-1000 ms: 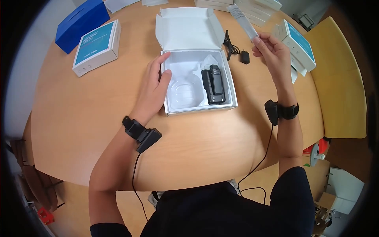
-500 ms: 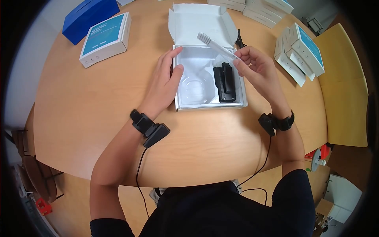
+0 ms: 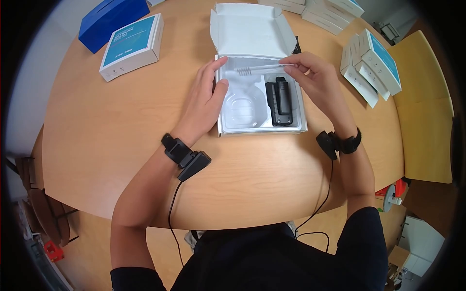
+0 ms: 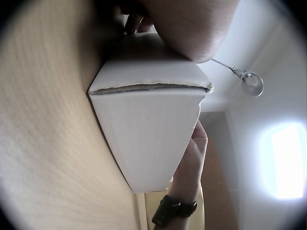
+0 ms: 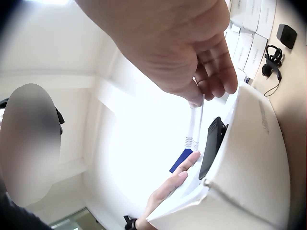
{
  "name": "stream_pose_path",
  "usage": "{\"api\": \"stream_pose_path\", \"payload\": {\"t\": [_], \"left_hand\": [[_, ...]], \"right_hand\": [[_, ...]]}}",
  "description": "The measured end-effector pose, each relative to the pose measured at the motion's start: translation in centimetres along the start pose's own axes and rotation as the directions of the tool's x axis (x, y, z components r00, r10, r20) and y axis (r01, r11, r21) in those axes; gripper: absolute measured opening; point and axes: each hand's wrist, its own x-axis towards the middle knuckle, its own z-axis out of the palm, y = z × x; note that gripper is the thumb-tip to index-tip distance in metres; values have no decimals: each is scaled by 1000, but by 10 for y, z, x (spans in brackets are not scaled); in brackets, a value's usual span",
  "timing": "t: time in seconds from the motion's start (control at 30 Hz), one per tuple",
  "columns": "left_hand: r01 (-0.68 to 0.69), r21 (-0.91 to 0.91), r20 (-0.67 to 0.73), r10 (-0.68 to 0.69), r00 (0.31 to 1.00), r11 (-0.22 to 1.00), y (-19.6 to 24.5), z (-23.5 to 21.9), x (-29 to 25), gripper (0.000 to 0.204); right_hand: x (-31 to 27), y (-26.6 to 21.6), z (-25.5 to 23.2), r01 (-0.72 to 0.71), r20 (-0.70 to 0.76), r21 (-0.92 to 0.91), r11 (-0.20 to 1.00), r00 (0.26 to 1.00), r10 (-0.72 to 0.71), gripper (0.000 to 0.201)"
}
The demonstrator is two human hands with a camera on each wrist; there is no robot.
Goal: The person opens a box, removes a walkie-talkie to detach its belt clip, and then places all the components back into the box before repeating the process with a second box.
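Observation:
An open white box (image 3: 262,132) with a clear plastic tray (image 3: 243,109) stands in front of me. In its right compartment lies a black handheld radio (image 3: 280,103), belt clip facing up. My right hand (image 3: 315,77) pinches one end of a narrow clear plastic sleeve (image 3: 259,70) with printed lines, above the far part of the tray. In the right wrist view the sleeve (image 5: 194,127) hangs from thumb and fingertips. My left hand (image 3: 204,99) rests along the box's left side, index finger and thumb extended to the rim. The left wrist view shows the white box wall (image 4: 144,134) close up.
At the left stand a blue box (image 3: 112,22) and a white-and-teal carton (image 3: 131,46). More cartons (image 3: 371,60) are stacked at the right, others (image 3: 325,17) at the back. The right wrist view shows a black cable (image 5: 272,62) and a small black adapter (image 5: 287,36) beside the box.
My right hand has come from the right side of the table to over the box, bringing the plastic sleeve, which now lies nearly level. The left hand stays at the box's left side.

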Motion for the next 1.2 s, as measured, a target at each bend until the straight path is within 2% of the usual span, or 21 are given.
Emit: {"api": "stream_pose_path", "payload": {"t": [0.2,0.3,0.43,0.47,0.57,0.6,0.7,0.73,0.83,0.87,0.97,1.0,1.1,1.2], "left_hand": [[-6,-91,-5,6,1000,996,-6,5,2,48],[0,-73,12,1,1000,997,-7,3,2,49],[14,-65,14,-13,1000,998,-4,2,1,49],[23,-75,15,-22,1000,997,-3,3,0,49],[30,-82,16,-28,999,996,0,2,1,49],[29,-79,17,-28,999,996,1,2,1,49],[46,-72,19,-45,999,996,5,2,0,49],[37,-72,16,-36,999,997,4,2,1,49],[17,-61,11,-16,1000,998,0,2,1,49],[15,-52,10,-14,1000,999,0,2,1,49],[5,-48,6,-5,1000,999,0,2,0,48],[1,-50,5,-1,1000,999,0,2,0,48],[11,-47,6,-11,1000,999,1,2,0,48],[10,-37,14,-10,1000,999,2,1,1,48]], "right_hand": [[15,-19,10,-160,76,-127,979,982,170,10],[16,-10,17,22,92,-268,963,996,3,9],[12,8,12,121,95,-200,972,990,-104,14],[13,8,3,44,117,-135,990,993,-28,18],[13,20,-26,-88,-18,-68,994,996,87,20],[14,27,-38,-189,-52,-70,980,981,186,25],[14,70,-68,-219,-75,-190,957,975,208,29],[10,75,-74,-216,-53,-280,935,976,209,38],[-7,89,-72,-199,15,-391,899,975,222,43],[-12,94,-70,-190,43,-398,897,973,225,48],[-16,97,-66,-306,69,-329,893,936,346,50],[-17,97,-64,-319,64,-291,902,934,351,51],[-15,96,-63,-355,42,-325,876,920,389,49],[-15,100,-64,-332,49,-328,884,929,367,49]]}}
